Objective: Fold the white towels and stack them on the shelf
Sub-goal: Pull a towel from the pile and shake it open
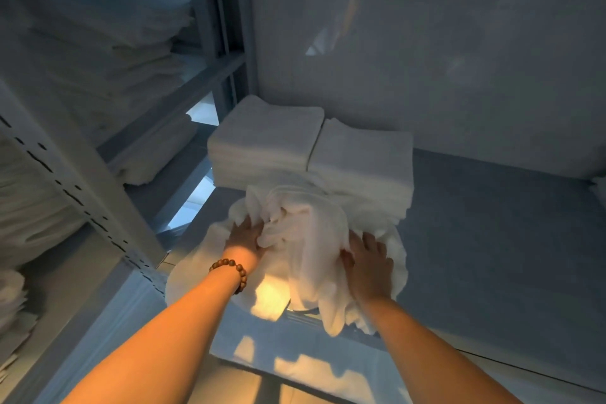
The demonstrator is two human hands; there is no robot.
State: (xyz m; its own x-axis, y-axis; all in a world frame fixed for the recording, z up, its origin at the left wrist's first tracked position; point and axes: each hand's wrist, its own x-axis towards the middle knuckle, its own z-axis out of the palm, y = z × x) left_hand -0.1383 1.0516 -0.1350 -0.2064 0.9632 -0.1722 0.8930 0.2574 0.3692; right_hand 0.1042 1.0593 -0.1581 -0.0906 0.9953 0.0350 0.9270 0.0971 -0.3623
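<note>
A crumpled heap of white towels [305, 239] lies at the front edge of the grey shelf [492, 239], partly hanging over it. My left hand [244, 238], with a bead bracelet at the wrist, grips a bunch of towel cloth on the heap's left side. My right hand [370, 261] rests flat on the heap's right side with fingers spread. Behind the heap stand two neat stacks of folded white towels, the left stack [265, 141] and the right stack [360, 154], side by side against the back wall.
A perforated metal upright [82, 190] of the rack runs diagonally at the left. Beyond it, neighbouring shelves hold more piles of white linen [98, 52]. The grey back wall [426, 43] closes the shelf. Shelf surface stretches to the right of the stacks.
</note>
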